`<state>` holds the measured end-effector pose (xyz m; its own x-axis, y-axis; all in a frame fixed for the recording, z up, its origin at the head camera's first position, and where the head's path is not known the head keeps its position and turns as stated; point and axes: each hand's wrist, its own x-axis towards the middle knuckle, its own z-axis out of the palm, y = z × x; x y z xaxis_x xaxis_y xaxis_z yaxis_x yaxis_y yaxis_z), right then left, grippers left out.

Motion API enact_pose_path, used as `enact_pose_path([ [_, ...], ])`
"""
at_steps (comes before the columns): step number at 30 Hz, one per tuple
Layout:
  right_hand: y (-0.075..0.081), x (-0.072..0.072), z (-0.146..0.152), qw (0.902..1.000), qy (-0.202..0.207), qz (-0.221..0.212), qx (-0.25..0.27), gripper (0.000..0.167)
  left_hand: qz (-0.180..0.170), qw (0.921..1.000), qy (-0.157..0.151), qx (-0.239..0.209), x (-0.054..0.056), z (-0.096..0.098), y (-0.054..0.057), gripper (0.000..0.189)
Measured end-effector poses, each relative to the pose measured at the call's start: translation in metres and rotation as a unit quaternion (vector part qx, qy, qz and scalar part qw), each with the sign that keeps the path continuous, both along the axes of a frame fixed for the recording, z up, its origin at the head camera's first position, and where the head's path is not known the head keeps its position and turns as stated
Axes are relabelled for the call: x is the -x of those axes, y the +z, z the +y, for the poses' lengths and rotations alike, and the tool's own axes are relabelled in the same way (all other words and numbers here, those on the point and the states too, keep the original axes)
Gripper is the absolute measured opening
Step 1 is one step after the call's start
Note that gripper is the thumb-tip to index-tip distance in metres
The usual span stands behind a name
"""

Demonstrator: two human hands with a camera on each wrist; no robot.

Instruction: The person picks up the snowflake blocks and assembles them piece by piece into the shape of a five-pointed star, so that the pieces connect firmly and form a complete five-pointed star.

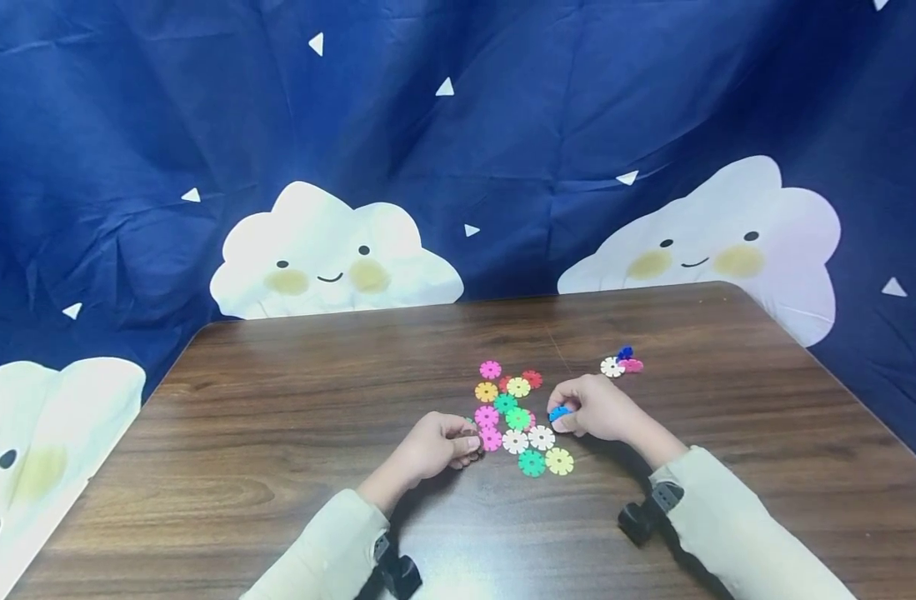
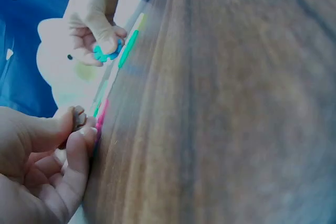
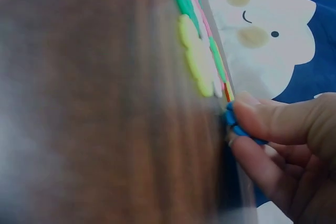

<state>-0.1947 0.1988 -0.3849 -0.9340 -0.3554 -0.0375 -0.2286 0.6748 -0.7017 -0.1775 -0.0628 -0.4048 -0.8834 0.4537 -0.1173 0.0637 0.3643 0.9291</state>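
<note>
Between the thumb and fingers of my left hand (image 1: 433,448) is a brown notched disc (image 2: 79,118), mostly covered by the fingertips. This hand is at the left edge of a loose group of colourful snowflake-shaped plastic discs, close to a pink disc (image 1: 491,439). On the group's right side, my right hand (image 1: 598,408) pinches a blue notched disc (image 3: 237,121) by its edge, just above the table. A white disc (image 1: 542,437) lies near that hand. In front are a green disc (image 1: 531,463) and a yellow disc (image 1: 559,461), both flat.
Beyond the right hand, a small cluster holds a white disc (image 1: 612,367), a pink disc (image 1: 633,366) and a dark blue piece (image 1: 625,353). An orange disc (image 1: 486,392) lies at the group's far side. The brown wooden table (image 1: 292,383) meets a blue cloud-patterned curtain (image 1: 503,125).
</note>
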Motion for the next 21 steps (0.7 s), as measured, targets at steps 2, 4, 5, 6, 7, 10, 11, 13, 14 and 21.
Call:
enact_pose_path([
  [2, -0.004, -0.002, 0.001, 0.9996, -0.011, 0.004, 0.027, 0.012, -0.026, 0.9990, 0.019, -0.031, 0.000, 0.000, -0.002, 0.014],
  [4, -0.008, -0.003, 0.002, 0.9983, -0.024, 0.001, 0.053, 0.012, -0.048, 0.9963, 0.035, -0.062, -0.001, 0.001, -0.002, 0.014],
  [5, -0.009, -0.004, 0.002, 0.9973, -0.029, -0.003, 0.067, 0.012, -0.057, 0.9944, 0.042, -0.078, -0.001, 0.002, -0.001, 0.014],
  [6, -0.010, -0.005, 0.001, 0.9963, -0.034, -0.005, 0.079, 0.013, -0.065, 0.9921, 0.048, -0.095, -0.002, 0.003, -0.001, 0.014],
  [7, -0.011, -0.006, 0.000, 0.9954, -0.038, -0.007, 0.088, 0.013, -0.072, 0.9896, 0.053, -0.112, -0.003, 0.003, 0.000, 0.015],
  [10, -0.010, -0.009, -0.004, 0.9937, -0.042, -0.007, 0.104, 0.011, -0.083, 0.9827, 0.063, -0.152, -0.006, 0.007, 0.002, 0.016],
  [11, -0.009, -0.010, -0.006, 0.9932, -0.041, -0.004, 0.109, 0.010, -0.084, 0.9811, 0.066, -0.162, -0.006, 0.009, 0.003, 0.017],
  [13, -0.008, -0.011, -0.010, 0.9925, -0.042, 0.001, 0.115, 0.009, -0.081, 0.9779, 0.073, -0.178, -0.007, 0.012, 0.005, 0.019],
  [14, -0.007, -0.012, -0.012, 0.9919, -0.044, 0.003, 0.119, 0.009, -0.079, 0.9763, 0.078, -0.186, -0.007, 0.014, 0.006, 0.019],
  [21, -0.002, -0.021, -0.027, 0.9889, -0.074, 0.029, 0.125, 0.008, -0.071, 0.9644, 0.125, -0.222, -0.007, 0.025, 0.010, 0.021],
])
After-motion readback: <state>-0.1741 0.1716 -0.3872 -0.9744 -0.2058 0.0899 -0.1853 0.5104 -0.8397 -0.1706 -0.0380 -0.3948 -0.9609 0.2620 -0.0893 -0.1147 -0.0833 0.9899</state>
